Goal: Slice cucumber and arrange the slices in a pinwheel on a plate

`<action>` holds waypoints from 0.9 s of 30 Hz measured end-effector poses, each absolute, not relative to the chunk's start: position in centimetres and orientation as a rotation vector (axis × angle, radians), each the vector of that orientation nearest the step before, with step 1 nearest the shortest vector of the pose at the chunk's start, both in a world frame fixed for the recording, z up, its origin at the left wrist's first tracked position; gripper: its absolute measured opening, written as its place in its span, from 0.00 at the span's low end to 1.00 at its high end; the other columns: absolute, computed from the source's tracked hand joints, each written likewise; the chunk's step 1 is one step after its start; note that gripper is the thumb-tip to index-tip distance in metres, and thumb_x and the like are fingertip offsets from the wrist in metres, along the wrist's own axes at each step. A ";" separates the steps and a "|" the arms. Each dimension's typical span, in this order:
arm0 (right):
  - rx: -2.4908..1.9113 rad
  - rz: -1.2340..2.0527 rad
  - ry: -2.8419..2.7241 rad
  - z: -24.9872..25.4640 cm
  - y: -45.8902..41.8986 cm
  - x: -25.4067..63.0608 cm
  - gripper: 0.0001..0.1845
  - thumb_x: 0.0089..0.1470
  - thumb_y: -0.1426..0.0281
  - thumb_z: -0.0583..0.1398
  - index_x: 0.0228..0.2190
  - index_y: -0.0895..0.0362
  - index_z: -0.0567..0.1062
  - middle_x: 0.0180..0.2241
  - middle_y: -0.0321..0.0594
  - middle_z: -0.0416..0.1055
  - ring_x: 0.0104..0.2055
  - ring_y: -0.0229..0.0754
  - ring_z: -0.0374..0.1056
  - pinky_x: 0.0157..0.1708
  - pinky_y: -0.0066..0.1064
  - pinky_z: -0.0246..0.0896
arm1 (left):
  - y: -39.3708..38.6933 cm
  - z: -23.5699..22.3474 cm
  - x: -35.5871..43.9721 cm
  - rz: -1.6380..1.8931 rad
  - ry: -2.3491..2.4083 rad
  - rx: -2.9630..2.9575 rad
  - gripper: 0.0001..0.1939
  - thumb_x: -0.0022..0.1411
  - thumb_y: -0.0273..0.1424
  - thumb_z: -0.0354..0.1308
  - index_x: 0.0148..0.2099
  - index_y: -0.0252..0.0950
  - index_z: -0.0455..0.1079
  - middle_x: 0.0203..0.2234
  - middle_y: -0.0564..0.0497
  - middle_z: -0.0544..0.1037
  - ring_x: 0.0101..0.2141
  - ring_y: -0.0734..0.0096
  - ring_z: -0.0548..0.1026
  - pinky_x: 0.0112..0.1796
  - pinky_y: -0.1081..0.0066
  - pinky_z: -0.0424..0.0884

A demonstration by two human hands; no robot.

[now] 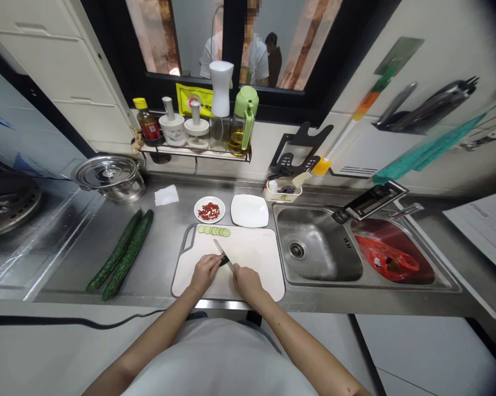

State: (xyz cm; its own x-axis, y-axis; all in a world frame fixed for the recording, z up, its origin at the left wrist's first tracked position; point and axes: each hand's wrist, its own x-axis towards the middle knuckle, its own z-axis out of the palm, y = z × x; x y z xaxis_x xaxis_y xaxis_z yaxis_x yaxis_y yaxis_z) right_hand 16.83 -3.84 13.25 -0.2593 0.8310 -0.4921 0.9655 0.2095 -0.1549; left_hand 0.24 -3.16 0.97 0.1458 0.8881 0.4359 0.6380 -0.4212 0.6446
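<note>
My right hand (248,284) is wrapped round the handle of a kitchen knife (221,248), whose blade points up and to the left over a white cutting board (256,250). Beside the blade, my left hand (206,271) grips a short dark green piece of cucumber (223,260), mostly hidden by the fingers. Along the board's upper left edge lies an overlapping row of pale cucumber slices (214,231). Two whole cucumbers (126,253) rest side by side on the steel counter to the left.
Behind the board stand a plate of chopped red pieces (209,210) and a white square plate (250,210). To the right is a sink (320,247), with a red plastic bag (390,261) in its second basin. A lidded steel pot (124,184) stands at the back left.
</note>
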 end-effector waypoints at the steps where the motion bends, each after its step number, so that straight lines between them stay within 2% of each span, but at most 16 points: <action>1: 1.688 -0.623 2.199 13.1 -3.7 16.7 0.16 0.59 0.75 0.46 0.46 0.60 0.68 0.38 0.51 0.74 0.42 0.47 0.71 0.36 0.32 0.59 | -3.2 1.0 0.2 1.154 1.473 2.122 0.13 0.66 0.32 0.49 0.47 0.40 0.73 0.38 0.48 0.78 0.39 0.69 0.74 0.41 0.65 0.73; 27: 1.716 -0.644 2.153 12.8 -5.0 17.1 0.15 0.60 0.74 0.46 0.44 0.60 0.68 0.37 0.51 0.74 0.42 0.48 0.71 0.36 0.33 0.59 | -3.2 0.8 0.3 1.160 1.478 2.112 0.13 0.66 0.32 0.49 0.48 0.39 0.72 0.38 0.48 0.78 0.39 0.68 0.74 0.42 0.64 0.73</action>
